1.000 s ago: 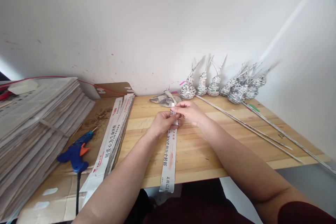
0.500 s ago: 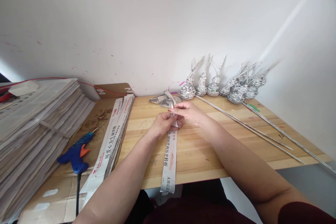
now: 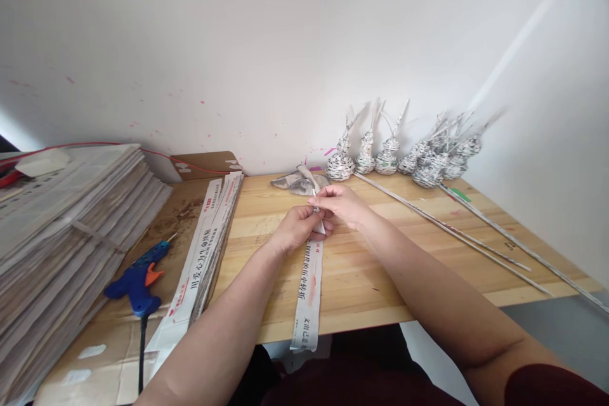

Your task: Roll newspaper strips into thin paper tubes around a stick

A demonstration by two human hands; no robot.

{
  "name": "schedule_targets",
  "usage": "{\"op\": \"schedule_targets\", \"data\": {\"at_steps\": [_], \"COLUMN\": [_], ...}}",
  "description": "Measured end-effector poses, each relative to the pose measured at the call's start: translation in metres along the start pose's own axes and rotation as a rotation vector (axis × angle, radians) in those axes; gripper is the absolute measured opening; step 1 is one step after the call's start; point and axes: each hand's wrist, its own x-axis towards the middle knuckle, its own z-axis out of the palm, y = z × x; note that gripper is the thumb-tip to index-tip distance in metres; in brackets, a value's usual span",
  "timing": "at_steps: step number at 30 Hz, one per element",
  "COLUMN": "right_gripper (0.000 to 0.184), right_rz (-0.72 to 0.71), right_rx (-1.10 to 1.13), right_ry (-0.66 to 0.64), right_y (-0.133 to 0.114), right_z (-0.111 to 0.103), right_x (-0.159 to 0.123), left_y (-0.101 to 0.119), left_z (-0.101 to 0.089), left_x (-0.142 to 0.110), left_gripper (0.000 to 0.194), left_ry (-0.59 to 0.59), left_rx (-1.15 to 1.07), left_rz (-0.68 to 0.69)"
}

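A long newspaper strip (image 3: 309,292) runs from my fingers down the table and hangs over its front edge. Its upper end is rolled to a narrow white point that sticks up between my hands. My left hand (image 3: 299,227) is closed on the strip just below the rolled part. The fingers of my right hand (image 3: 340,204) pinch the rolled tip from the right side. Behind the tip, touching the back of the table, lies a crumpled grey cloth (image 3: 297,181).
Several woven paper figures (image 3: 340,162) stand along the wall. Long paper rods (image 3: 428,217) lie on the right of the wooden table (image 3: 361,279). To the left are a blue glue gun (image 3: 136,282), stacked newspaper strips (image 3: 204,254) and a tall newspaper pile (image 3: 85,235).
The rolled tip and the strip have shifted slightly to the right, and the strip has turned a little. My hands keep nearly the same place and grip.
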Motion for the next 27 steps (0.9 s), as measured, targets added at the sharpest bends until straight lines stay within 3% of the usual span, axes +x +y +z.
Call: {"op": "schedule_targets", "data": {"at_steps": [2,8,14,19,27], "right_gripper": [0.039,0.036,0.035,0.038,0.037], "right_rz": [-0.015,0.023,0.040,0.060,0.033], "right_rx": [-0.019,-0.025,0.018,0.043,-0.009], "right_ry": [0.012,-0.161,-0.022,-0.011,-0.174], "right_y": [-0.003,-0.007,-0.007,-0.005,-0.007], "right_z": [-0.001,-0.006,-0.003,-0.001,-0.011], "right_x": [-0.002,-0.005,-0.002,-0.002,-0.001], "left_y": [0.000,0.002,0.002,0.000,-0.002], "left_z": [-0.001,-0.002,0.000,-0.001,-0.004], "left_x": [-0.001,-0.002,-0.003,-0.002,-0.001], "left_gripper": [0.047,0.051,0.045,0.042,0.045], "left_ry": [-0.011,-0.033,-0.039,-0.084,-0.099], "left_rx": [-0.010,-0.008,0.032,0.035,0.011], "left_rz": [-0.003,-0.016,-0.014,0.000,-0.016]}}
